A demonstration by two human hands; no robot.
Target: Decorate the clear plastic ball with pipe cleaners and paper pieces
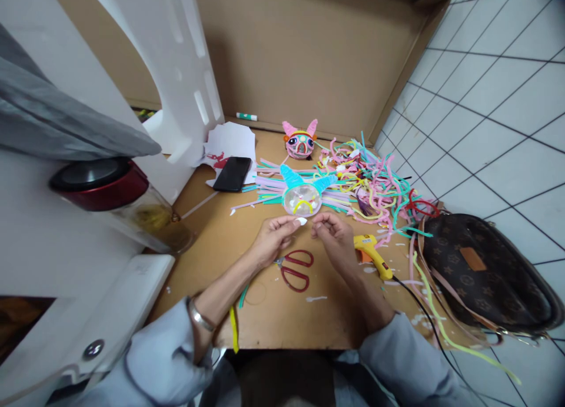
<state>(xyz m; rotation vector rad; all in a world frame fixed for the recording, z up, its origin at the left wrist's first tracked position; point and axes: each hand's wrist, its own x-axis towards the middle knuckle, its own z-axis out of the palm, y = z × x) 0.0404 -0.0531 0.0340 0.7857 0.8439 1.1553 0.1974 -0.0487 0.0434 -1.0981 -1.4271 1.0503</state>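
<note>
My left hand (276, 237) pinches a small white piece (302, 221) between thumb and forefinger. Close by on the right, my right hand (332, 230) has its fingertips pressed together; anything between them is too small to make out. Just beyond both hands lies a round clear craft head (301, 199) with blue pipe-cleaner ears and a yellow curved strip. Red-handled scissors (296, 270) rest on the table between my forearms, their blades partly hidden under my left hand. A yellow glue gun (373, 256) lies beside my right wrist.
A finished-looking pink craft head (300, 142) stands at the back. Tangled pipe cleaners (375, 186) spread to its right. A black phone (233, 174) lies on white paper (233, 141). A brown handbag (489, 271) sits right, a glass bottle (150, 209) left.
</note>
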